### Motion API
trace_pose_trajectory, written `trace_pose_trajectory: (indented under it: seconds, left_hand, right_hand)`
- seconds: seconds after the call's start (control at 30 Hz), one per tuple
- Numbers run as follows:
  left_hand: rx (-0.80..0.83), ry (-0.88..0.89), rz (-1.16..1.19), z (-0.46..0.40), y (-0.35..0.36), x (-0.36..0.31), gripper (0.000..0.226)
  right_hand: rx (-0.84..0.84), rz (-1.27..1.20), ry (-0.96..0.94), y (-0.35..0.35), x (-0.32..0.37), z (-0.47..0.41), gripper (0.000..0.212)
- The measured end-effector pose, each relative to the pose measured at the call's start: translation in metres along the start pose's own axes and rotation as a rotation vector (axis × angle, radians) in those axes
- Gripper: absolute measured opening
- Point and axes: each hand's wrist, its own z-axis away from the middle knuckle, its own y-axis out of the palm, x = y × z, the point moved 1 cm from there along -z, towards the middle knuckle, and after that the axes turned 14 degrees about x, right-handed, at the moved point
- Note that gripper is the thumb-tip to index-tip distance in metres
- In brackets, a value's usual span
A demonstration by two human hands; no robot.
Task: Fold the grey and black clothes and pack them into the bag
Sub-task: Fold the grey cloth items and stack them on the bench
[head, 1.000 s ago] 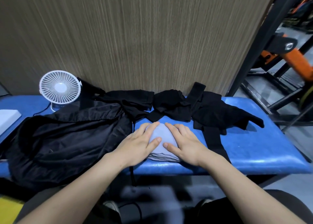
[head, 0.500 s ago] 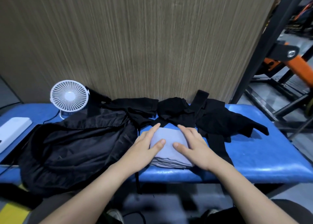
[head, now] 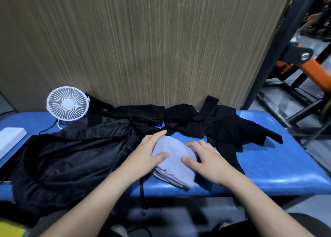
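Backdrop: brown wood-grain wall panel (head: 143,48) right behind the bench, dark metal frames with an orange part (head: 315,75) off to the right.
Bench: blue padded top (head: 279,166), everything laid out on it.
Bag: big black bag (head: 71,163) slumped across the left half, its near edge hanging over the front of the bench, a cord (head: 142,192) dangling down.
Black clothes: crumpled black clothes (head: 211,125) strung along the back edge against the wall, unfolded, one sleeve reaching out to the right.
Fan: small white desk fan (head: 67,105) upright at back left, just behind the bag.
Grey garment: folded grey cloth (head: 173,163), a layered stack near the front edge, between bag and black clothes.
Left hand: left hand (head: 150,152) flat on the stack's left side, fingers straight, pressing, grasping nothing.
Right hand: right hand (head: 207,159) on the right side, fingers lightly bent, thumb on top, pressing down.
White block: flat white object (head: 10,140) at far left edge.
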Motion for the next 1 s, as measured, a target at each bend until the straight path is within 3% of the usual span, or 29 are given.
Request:
trace_pose_trajectory:
  seconds: [0.2, 0.3, 0.47, 1.0]
  left_hand:
    - [-0.215, -0.051, -0.287, -0.003, -0.013, -0.006, 0.051]
    - [-0.303, 0.028, -0.39, -0.006, -0.01, -0.009, 0.045]
    - [-0.311, 0.074, -0.461, -0.006, -0.002, 0.006, 0.05]
    - [-0.295, -0.063, -0.502, 0.019, -0.042, 0.058, 0.056]
  right_hand:
    - [0.048, -0.022, -0.013, 0.01, 0.003, 0.006, 0.044]
    - [0.053, -0.032, -0.045, 0.018, 0.014, 0.005, 0.039]
    - [0.042, -0.016, -0.095, 0.03, 0.038, -0.001, 0.038]
    - [0.1, 0.003, -0.204, 0.044, 0.091, -0.03, 0.044]
